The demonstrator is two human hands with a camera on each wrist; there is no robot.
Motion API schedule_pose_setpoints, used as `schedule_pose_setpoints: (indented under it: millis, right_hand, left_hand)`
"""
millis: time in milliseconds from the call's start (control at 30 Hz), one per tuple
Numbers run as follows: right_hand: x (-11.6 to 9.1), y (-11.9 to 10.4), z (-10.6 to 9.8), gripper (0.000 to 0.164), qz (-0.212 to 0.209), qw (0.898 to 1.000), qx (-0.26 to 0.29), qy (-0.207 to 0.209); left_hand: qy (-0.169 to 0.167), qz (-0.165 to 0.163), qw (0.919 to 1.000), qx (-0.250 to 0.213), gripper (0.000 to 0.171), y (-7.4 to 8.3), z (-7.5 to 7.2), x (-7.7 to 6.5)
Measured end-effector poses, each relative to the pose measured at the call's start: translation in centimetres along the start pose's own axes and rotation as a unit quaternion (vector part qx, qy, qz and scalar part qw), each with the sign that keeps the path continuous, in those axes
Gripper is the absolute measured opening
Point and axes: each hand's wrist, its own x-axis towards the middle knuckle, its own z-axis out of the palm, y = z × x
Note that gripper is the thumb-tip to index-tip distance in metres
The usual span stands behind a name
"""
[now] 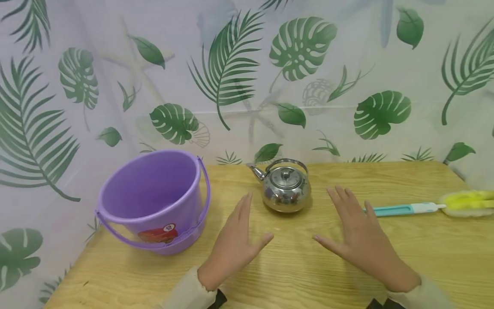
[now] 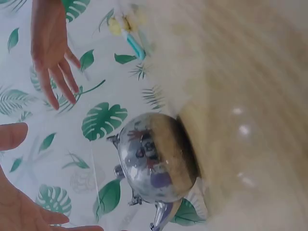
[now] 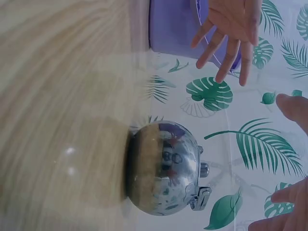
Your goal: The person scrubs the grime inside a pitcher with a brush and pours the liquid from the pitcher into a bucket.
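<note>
A shiny metal teapot (image 1: 286, 193) with a lid and an arched handle stands upright on the wooden table, its spout toward the left. My left hand (image 1: 236, 240) is held in front of it on the left, fingers straight and thumb spread. On the other side my right hand (image 1: 360, 238) has the same spread shape. Neither hand touches the teapot; both palms are bare in the wrist views. In the left wrist view the teapot (image 2: 156, 158) appears sideways, and the right wrist view shows its rounded body (image 3: 163, 168) too.
A purple bucket (image 1: 185, 219) with its handle hanging down stands at the left. At the right lies a brush with a teal and white handle (image 1: 401, 210) and a yellow head (image 1: 467, 202), partly behind my right hand. A leaf-patterned sheet (image 1: 239, 141) hangs behind the table (image 1: 285, 274).
</note>
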Motion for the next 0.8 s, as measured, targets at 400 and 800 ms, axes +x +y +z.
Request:
schedule_pose_setpoints:
  millis: [400, 800]
  right_hand:
    - [4.1, 1.4, 0.1, 0.092, 0.02, 0.998, 0.046, -0.044]
    - [7.7, 3.9, 2.5, 0.099, 0.069, 0.984, 0.085, -0.142]
  left_hand:
    - [-0.039, -0.055, 0.9934, -0.093, 0.088, -1.4, -0.4, 4.2]
    - [-0.07, -0.08, 0.9855, -0.132, 0.094, -2.7, 0.4, 8.8]
